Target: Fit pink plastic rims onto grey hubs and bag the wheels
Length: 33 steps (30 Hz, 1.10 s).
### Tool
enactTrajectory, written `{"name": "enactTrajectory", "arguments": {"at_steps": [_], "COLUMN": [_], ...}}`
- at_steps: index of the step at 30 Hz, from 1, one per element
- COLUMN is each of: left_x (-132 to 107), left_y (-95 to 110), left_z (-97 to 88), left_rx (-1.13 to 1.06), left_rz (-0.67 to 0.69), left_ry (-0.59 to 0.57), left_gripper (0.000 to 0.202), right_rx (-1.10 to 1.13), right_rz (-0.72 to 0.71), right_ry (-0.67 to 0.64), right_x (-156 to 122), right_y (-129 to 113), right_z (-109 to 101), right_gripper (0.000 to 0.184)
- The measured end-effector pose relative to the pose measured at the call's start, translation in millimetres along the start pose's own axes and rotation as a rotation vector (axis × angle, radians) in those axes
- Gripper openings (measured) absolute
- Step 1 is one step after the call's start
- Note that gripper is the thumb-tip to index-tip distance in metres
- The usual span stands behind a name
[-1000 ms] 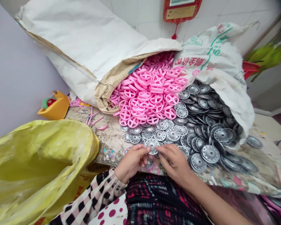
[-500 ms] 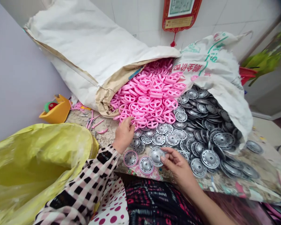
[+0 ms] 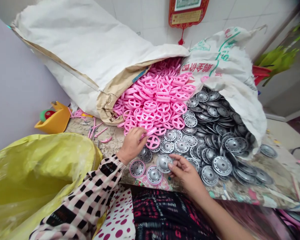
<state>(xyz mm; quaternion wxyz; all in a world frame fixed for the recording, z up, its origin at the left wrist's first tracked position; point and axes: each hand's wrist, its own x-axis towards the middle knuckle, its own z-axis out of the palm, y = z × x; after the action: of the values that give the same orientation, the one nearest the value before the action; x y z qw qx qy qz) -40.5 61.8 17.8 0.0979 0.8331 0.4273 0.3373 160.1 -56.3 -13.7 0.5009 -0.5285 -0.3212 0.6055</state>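
My left hand [image 3: 132, 143] is closed, thumb and fingers pinching a pink plastic wheel [image 3: 151, 131] at the front of a heap of pink wheels [image 3: 155, 100]. My right hand [image 3: 185, 170] grips a silver plastic wheel cover [image 3: 162, 163] by its right edge, thumb on its face. Below it, near the table's front edge, lie two silver covers set in pink rims, one at the left [image 3: 137, 168] and the other [image 3: 154, 175] partly under the held cover. Loose silver covers [image 3: 182, 146] spread behind my right hand.
Pink wheels spill from a large white sack [image 3: 90, 43]; silver covers spill from another white sack [image 3: 247, 100] at right. A yellow lined bin [image 3: 45, 163] stands at left. Behind it are a yellow scoop-like container [image 3: 53, 121] and pink scraps [image 3: 100, 131] on the worn table.
My left hand has drawn a pink wheel slightly forward from the heap, and another pink wheel now lies on the silver covers. My right hand keeps its cover; the view has shifted slightly.
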Motion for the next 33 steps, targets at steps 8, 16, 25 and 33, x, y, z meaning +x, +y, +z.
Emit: {"name": "enactTrajectory", "arguments": {"at_steps": [8, 16, 25, 33], "left_x": [-25.0, -45.1, -53.1, -60.0], "left_y": [46.7, 67.9, 69.5, 70.7], "left_z": [19.2, 22.1, 12.8, 11.5], "left_rx": [-1.221, -1.427, -1.320, -1.294], "left_rz": [-0.815, -0.939, -0.876, -0.849], "left_ry": [-0.052, -0.157, -0.230, -0.259], "left_gripper": [0.027, 0.040, 0.035, 0.030], "right_rx": [-0.047, -0.615, -0.381, -0.449], "right_rz": [-0.307, -0.703, -0.317, -0.348], "right_ry": [0.114, 0.155, -0.132, -0.187], "right_x": [18.7, 9.6, -3.4, -6.2], "right_y": [-13.9, -10.6, -21.4, -20.7], "right_z": [16.0, 14.7, 11.5, 12.1], "right_gripper": [0.035, 0.026, 0.031, 0.026]}}
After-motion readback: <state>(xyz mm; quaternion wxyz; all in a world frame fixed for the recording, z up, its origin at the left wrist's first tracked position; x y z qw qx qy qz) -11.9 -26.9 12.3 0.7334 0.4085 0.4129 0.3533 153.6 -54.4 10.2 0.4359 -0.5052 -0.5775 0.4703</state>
